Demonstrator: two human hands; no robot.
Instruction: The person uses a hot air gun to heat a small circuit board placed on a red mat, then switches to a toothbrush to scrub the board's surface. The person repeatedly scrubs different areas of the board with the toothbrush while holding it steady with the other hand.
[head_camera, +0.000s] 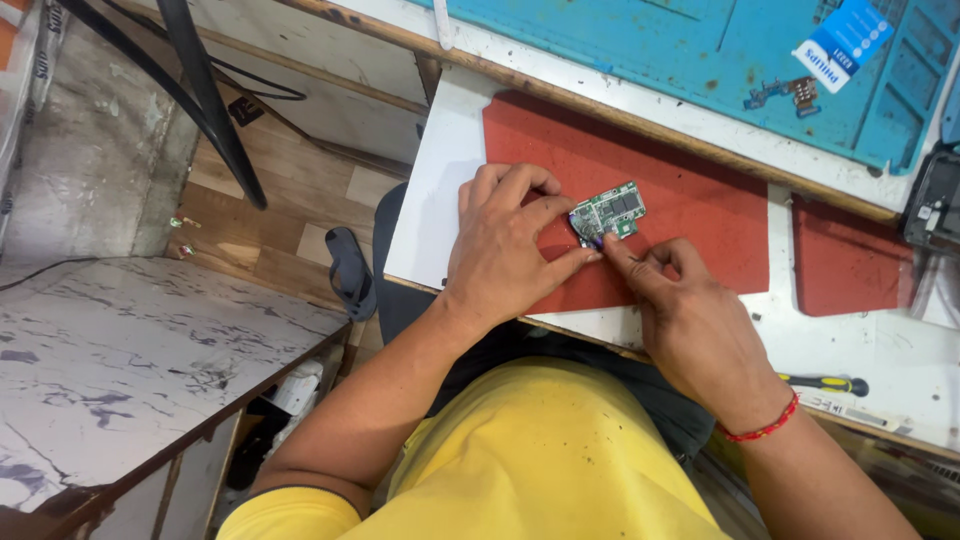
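Left hand (505, 245) pinches the green board (608, 212) at its left edge, thumb and fingers closed on it. Board sits on the red mat (700, 190), near its middle. Right hand (690, 320) has its index tip pressed against the board's lower edge, other fingers curled. Screwdriver (825, 383) lies well right on the bench (440, 180)

Yellow short-sleeved shirt, red thread bracelet (762, 430) on the right wrist.
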